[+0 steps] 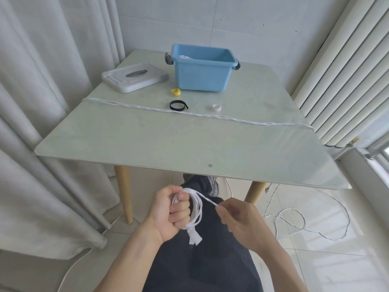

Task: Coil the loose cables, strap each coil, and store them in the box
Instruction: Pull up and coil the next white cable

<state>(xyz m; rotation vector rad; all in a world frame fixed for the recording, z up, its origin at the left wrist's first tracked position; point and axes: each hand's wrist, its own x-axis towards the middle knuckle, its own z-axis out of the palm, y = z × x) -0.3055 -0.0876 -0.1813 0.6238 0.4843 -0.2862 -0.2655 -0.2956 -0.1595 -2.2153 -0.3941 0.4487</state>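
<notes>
One cable point(195, 209) half-coiled: my left hand point(170, 211) is gripping loops, right hand point(237, 216) fingers pinching slack; straps point(177, 105) at twelve o'clock are waiting, box point(202, 68) beyond.

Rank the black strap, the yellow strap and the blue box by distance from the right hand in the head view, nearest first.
Measured from the right hand, which pinches the white cable below the table's near edge:
1. Black strap, mid-table, just beyond the stretched cable.
2. Yellow strap, a little farther back, in front of the box.
3. Blue box, at the table's far side.
</notes>
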